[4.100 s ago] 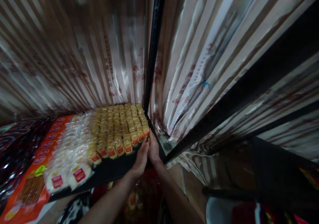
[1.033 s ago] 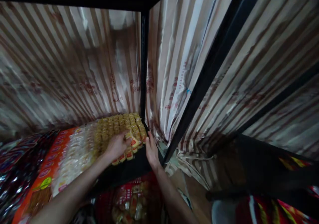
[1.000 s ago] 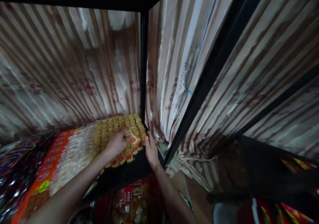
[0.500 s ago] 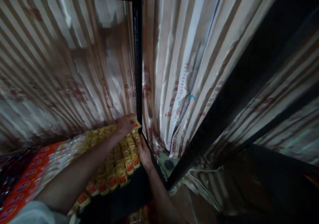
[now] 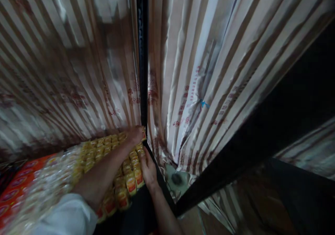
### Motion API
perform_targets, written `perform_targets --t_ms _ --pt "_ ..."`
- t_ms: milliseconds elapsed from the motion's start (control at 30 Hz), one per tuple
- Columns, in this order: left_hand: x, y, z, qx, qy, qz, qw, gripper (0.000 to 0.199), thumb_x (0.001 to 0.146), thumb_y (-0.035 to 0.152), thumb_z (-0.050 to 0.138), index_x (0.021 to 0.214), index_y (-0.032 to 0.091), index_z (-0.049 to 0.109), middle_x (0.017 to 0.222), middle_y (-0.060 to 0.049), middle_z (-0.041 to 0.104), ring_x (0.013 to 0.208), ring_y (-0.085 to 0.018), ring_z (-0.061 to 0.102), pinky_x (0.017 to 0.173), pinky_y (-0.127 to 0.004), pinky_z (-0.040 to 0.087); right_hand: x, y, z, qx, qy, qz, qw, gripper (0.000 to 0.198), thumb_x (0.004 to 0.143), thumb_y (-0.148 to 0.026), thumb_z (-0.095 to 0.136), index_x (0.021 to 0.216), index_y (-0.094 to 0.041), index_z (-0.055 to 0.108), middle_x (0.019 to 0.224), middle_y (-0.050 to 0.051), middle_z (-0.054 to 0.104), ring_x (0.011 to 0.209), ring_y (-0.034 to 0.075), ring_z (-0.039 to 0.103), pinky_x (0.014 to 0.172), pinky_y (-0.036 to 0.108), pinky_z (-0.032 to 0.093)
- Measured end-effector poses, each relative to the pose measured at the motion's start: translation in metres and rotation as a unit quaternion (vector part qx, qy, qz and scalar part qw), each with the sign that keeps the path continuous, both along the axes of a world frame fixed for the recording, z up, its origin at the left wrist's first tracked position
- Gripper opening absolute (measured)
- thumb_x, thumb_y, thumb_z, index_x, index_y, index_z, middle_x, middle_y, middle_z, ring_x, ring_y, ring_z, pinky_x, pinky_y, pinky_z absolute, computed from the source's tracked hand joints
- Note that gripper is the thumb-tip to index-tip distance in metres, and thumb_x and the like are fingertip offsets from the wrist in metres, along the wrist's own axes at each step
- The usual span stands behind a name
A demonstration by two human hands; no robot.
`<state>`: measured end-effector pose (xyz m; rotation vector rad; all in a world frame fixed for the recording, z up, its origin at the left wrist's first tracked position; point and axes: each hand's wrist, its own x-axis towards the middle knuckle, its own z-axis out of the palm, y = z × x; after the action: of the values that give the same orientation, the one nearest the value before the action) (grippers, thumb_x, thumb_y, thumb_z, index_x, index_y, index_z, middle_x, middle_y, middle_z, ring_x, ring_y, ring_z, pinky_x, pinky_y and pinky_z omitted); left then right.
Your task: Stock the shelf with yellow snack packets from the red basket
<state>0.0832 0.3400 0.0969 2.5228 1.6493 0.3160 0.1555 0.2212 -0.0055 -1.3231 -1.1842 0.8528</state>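
Note:
Rows of small yellow packets (image 5: pixel 131 182) with red and white labels stand packed together on a dark shelf (image 5: pixel 136 210). At the far corner, beside the black post, my left hand (image 5: pixel 135 135) is closed on one yellow packet (image 5: pixel 143 134) at the end of a row. My left forearm crosses over the packets and hides part of them. My right hand (image 5: pixel 149 169) rests along the right edge of the rows, its fingers stretched out against the outer packets. No packet shows clearly inside it. The picture is dim, and fingertip detail is blurred.
A black upright post (image 5: pixel 142 60) stands right behind my left hand. Striped sheeting (image 5: pixel 193 71) with red print hangs behind and to the right. Clear-wrapped pale packets (image 5: pixel 56 172) and orange packages (image 5: pixel 22 182) lie left. A thick dark beam (image 5: pixel 235 151) slants across the right.
The view has shifted slightly. My left hand has pressed down at the corner, and the packet it holds sits lower, beside the post. My right hand stays along the row's edge.

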Motion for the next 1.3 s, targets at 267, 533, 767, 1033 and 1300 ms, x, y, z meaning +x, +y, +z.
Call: perform_targets --t_ms 267,533,767,1033,1300 --pt "0.009 0.006 -0.013 -0.019 0.034 0.005 0.999 0.026 0.08 0.013 0.048 0.101 0.014 0.064 0.098 -0.014 0.067 0.093 -0.022 0.063 0.079 -0.031 0.048 0.003 0.0 -0.009 -0.012 0.013 0.016 1.0 0.056 0.087 -0.051 0.04 0.136 -0.022 0.042 0.136 0.005 0.05 0.126 0.019 0.045 0.107 0.033 0.033" --pt "0.014 0.011 -0.031 -0.053 0.061 0.037 0.996 0.024 0.078 0.01 0.047 0.087 0.008 0.069 0.087 -0.014 0.07 0.085 -0.021 0.064 0.074 -0.029 0.048 0.003 -0.009 -0.026 0.01 0.036 -0.005 0.999 0.058 0.087 -0.05 0.041 0.136 -0.019 0.041 0.138 0.008 0.047 0.127 0.02 0.043 0.107 0.035 0.033" --pt "0.015 0.017 -0.036 -0.062 0.064 0.048 0.995 0.026 0.078 0.006 0.045 0.089 0.007 0.069 0.09 -0.015 0.069 0.086 -0.021 0.063 0.074 -0.028 0.047 0.005 -0.011 -0.037 0.052 0.072 -0.055 0.995 0.053 0.089 -0.048 0.041 0.133 -0.018 0.044 0.139 0.01 0.044 0.13 0.022 0.038 0.11 0.042 0.027" --pt "0.008 0.009 -0.026 -0.026 0.034 0.05 0.998 0.029 0.077 0.021 0.051 0.1 0.009 0.065 0.1 -0.017 0.066 0.096 -0.028 0.061 0.076 -0.033 0.048 0.004 -0.01 -0.041 0.075 0.044 -0.061 0.994 0.052 0.09 -0.048 0.035 0.13 -0.017 0.047 0.136 0.011 0.048 0.127 0.022 0.041 0.109 0.043 0.029" --pt "-0.003 -0.067 -0.005 0.081 -0.182 0.051 0.979 0.029 0.084 0.016 0.04 0.104 0.016 0.062 0.115 -0.009 0.061 0.108 -0.019 0.055 0.097 -0.032 0.042 0.006 -0.01 -0.042 0.089 -0.001 -0.092 0.992 0.055 0.091 -0.049 0.029 0.129 -0.013 0.046 0.136 0.015 0.046 0.129 0.023 0.037 0.11 0.047 0.025"
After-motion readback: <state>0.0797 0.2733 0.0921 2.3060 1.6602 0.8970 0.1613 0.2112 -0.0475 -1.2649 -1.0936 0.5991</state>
